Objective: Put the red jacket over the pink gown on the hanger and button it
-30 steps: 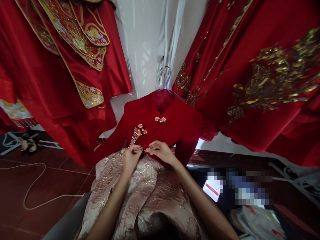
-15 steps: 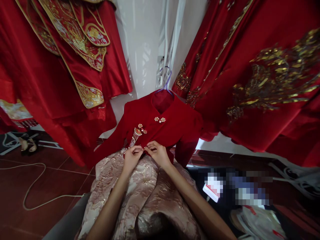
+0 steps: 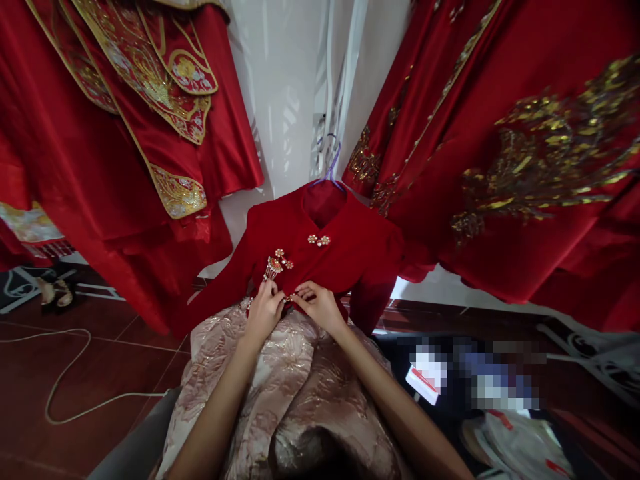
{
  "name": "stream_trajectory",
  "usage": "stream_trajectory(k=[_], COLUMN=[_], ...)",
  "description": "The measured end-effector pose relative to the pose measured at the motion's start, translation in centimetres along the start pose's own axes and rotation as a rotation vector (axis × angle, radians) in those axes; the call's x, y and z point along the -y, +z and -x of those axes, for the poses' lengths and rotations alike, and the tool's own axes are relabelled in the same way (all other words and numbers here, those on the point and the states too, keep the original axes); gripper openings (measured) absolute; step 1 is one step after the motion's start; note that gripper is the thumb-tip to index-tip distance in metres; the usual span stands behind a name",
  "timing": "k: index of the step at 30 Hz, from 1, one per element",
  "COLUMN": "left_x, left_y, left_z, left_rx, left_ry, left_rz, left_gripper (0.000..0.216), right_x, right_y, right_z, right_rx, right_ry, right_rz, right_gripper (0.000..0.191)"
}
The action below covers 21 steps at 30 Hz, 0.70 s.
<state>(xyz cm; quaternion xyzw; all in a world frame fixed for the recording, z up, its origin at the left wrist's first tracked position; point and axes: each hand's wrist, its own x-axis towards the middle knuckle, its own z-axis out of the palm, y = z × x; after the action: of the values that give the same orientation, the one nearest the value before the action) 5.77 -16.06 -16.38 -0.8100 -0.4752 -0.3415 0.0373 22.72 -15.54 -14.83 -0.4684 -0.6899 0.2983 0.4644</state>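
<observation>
Red jacket (image 3: 325, 263), lit screen (image 3: 423, 387) unreadable

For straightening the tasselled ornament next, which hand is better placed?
Probably the left hand: it sits at the lower end of the tasselled ornament, while the right hand is farther away, beyond the beaded clasp.

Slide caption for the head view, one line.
Left hand and right hand meet at a small beaded ornament low on a red jacket with a purple hanger at its neck.
</observation>
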Motion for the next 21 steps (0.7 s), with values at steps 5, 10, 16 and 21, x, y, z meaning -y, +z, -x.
stream_trajectory(k=[5,10,16,21], left_x=[-0.1,-0.6,-1.0,-0.9], left_y=[-0.1,0.4,0.9,0.9], left_z=[0.5,0.9,0.7,0.7], left_rx=[-0.044,-0.102,-0.13,-0.126], left_ry=[-0.045,-0.27,-0.506,-0.537], left_rz=[0.131,0.433,0.783,0.825], left_gripper=[0.013,0.01,0.018,0.022], right_x=[-0.1,0.1,-0.1,-0.5], right_y=[0.0,0.3,1.0,1.5], right_z=[-0.1,0.0,0.3,0.6], right_rx=[0.001,-0.008,-0.076,-0.105], right_ry=[0.006,0.011,-0.016,-0.035], right_rz=[-0.005,-0.03,0.045,0.104], right_gripper=[0.015,0.015,0.014,0.015])
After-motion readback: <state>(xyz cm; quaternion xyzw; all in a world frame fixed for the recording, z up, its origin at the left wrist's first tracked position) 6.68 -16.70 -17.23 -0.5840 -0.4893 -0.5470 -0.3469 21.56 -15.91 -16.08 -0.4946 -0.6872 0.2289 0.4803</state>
